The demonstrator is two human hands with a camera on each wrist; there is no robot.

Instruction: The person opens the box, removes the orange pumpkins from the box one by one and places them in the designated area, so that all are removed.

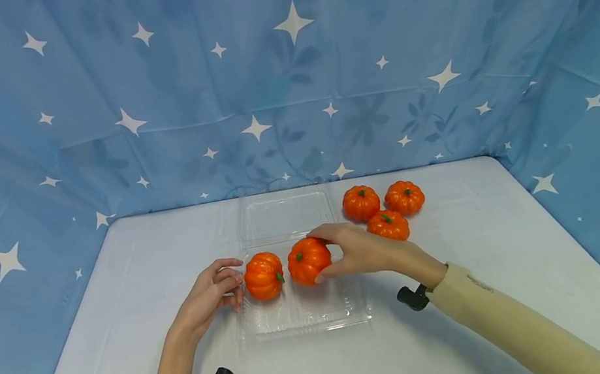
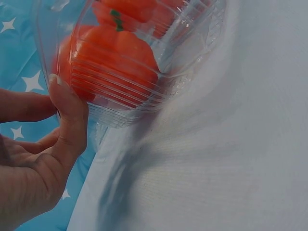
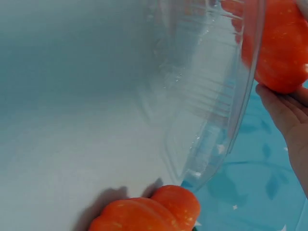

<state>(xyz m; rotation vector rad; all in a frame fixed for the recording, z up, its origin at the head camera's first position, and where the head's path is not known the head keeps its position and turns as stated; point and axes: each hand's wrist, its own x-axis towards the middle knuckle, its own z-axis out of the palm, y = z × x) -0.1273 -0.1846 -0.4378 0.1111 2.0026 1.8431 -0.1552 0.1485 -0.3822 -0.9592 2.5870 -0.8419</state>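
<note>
A clear plastic clamshell container (image 1: pixel 310 317) lies with its lid (image 1: pixel 287 215) folded back. One orange toy pumpkin (image 1: pixel 263 277) sits on its side in the left part of the container, also seen through the ribbed wall as a pumpkin (image 2: pixel 113 67) in the left wrist view. My left hand (image 1: pixel 208 298) pinches the container's left rim between thumb and finger. A second pumpkin (image 1: pixel 309 261), stem toward the left, is gripped by my right hand (image 1: pixel 355 249), thumb on the near side and fingers on the far side. In the right wrist view this held pumpkin (image 3: pixel 281 48) shows at the rim.
Three more pumpkins cluster right of the lid: a back-left one (image 1: pixel 361 203), a back-right one (image 1: pixel 404 198) and a nearer one (image 1: pixel 388 226). They lie on a white-covered table (image 1: pixel 476 316). A blue star-patterned curtain (image 1: pixel 269 73) hangs behind it.
</note>
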